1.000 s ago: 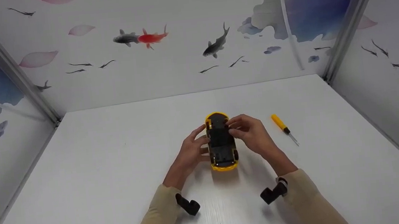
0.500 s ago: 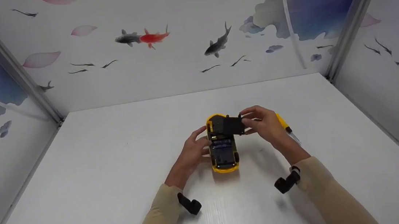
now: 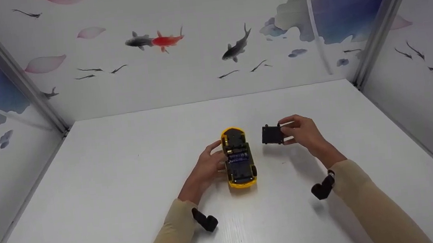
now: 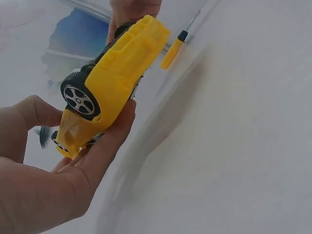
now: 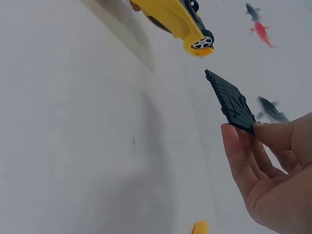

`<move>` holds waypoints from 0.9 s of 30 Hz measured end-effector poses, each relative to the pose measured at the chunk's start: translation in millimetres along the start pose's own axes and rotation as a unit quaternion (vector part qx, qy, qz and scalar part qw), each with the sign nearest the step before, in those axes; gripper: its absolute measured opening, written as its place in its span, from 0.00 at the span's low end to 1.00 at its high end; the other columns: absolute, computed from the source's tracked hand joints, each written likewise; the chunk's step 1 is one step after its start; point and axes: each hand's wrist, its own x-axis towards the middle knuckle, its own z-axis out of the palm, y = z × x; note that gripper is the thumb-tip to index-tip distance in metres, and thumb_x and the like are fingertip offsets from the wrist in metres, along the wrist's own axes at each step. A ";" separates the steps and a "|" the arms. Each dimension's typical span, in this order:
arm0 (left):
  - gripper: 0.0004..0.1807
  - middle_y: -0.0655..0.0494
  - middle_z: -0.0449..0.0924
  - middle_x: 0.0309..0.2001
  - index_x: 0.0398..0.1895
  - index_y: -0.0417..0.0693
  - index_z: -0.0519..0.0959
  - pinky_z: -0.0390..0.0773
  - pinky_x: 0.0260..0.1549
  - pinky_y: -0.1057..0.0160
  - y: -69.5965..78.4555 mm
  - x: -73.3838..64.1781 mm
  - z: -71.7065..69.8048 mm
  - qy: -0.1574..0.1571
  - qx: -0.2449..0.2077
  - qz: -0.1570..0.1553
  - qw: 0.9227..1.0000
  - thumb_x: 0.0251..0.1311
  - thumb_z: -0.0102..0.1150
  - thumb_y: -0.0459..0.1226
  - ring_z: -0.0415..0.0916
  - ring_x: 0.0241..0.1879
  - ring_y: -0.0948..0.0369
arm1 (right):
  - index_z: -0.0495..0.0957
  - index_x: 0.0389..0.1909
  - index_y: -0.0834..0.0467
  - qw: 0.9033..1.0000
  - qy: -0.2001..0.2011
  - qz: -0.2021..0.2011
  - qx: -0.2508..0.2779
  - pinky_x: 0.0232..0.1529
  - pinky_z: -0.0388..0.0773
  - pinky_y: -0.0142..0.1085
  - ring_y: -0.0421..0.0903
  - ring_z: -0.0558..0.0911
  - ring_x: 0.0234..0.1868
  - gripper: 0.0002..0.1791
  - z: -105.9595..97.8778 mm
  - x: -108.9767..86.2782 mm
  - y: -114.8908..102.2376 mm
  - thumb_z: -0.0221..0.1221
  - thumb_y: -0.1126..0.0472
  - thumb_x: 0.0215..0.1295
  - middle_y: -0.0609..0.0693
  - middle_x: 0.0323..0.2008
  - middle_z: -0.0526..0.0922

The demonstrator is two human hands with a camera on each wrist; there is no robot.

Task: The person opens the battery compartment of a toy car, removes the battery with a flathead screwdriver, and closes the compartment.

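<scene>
A yellow toy car is held upside down above the white table, its dark underside facing up. My left hand grips it along its left side, thumb on the underside edge and fingers beneath, as the left wrist view shows. In the middle of the underside a battery compartment lies open, with blue batteries inside. To the right of the car, my right hand pinches a black battery cover by its edge. In the right wrist view the cover shows its ribbed face, apart from the car.
A screwdriver with a yellow handle lies on the table, hidden behind the right hand in the head view. White walls with painted fish enclose the table at the back and sides.
My right hand has lifted the battery cover off the car's underside and carried it to the right, exposing the batteries. My left hand keeps hold of the car, which has tilted slightly.
</scene>
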 end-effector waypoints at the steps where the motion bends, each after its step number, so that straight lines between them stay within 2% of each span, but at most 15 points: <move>1: 0.41 0.47 0.68 0.71 0.79 0.57 0.52 0.83 0.49 0.54 -0.5 0.2 0.0 -0.001 -0.005 -0.004 1.000 0.67 0.59 0.41 0.84 0.50 0.53 | 0.70 0.67 0.64 1.000 -0.001 0.005 -0.004 0.44 0.86 0.34 0.47 0.84 0.49 0.21 -1.2 1.1 1.6 0.52 0.65 0.75 0.67 0.63 0.74; 8: 0.42 0.47 0.64 0.74 0.79 0.55 0.51 0.83 0.52 0.48 -5.7 1.7 -0.5 -0.016 -0.034 -0.021 0.999 0.65 0.58 0.36 0.82 0.54 0.47 | 0.68 0.67 0.65 0.999 -0.007 0.031 -0.020 0.43 0.86 0.33 0.43 0.83 0.45 0.21 0.0 8.3 19.5 0.50 0.65 0.76 0.66 0.61 0.75; 13: 0.42 0.47 0.63 0.75 0.79 0.51 0.51 0.80 0.57 0.44 -5.4 2.8 -0.7 -0.021 -0.039 -0.032 0.998 0.64 0.58 0.35 0.79 0.60 0.45 | 0.68 0.67 0.66 0.999 -0.007 0.044 -0.026 0.41 0.84 0.30 0.44 0.82 0.45 0.22 5.5 10.4 30.5 0.50 0.64 0.76 0.66 0.60 0.75; 19: 0.42 0.48 0.62 0.76 0.79 0.51 0.52 0.79 0.59 0.44 -5.8 3.0 -2.7 -0.036 -0.050 -0.035 0.997 0.65 0.59 0.35 0.77 0.62 0.45 | 0.71 0.65 0.66 0.997 0.013 0.056 -0.053 0.37 0.83 0.28 0.46 0.81 0.45 0.20 8.2 12.4 32.7 0.50 0.64 0.76 0.65 0.58 0.76; 27: 0.42 0.47 0.61 0.76 0.80 0.50 0.51 0.77 0.60 0.43 -6.9 2.6 -6.9 -0.051 -0.051 -0.028 0.997 0.65 0.57 0.33 0.75 0.63 0.46 | 0.73 0.62 0.67 0.993 0.025 0.063 -0.093 0.40 0.83 0.29 0.50 0.83 0.47 0.20 9.6 15.0 35.1 0.51 0.64 0.74 0.67 0.59 0.77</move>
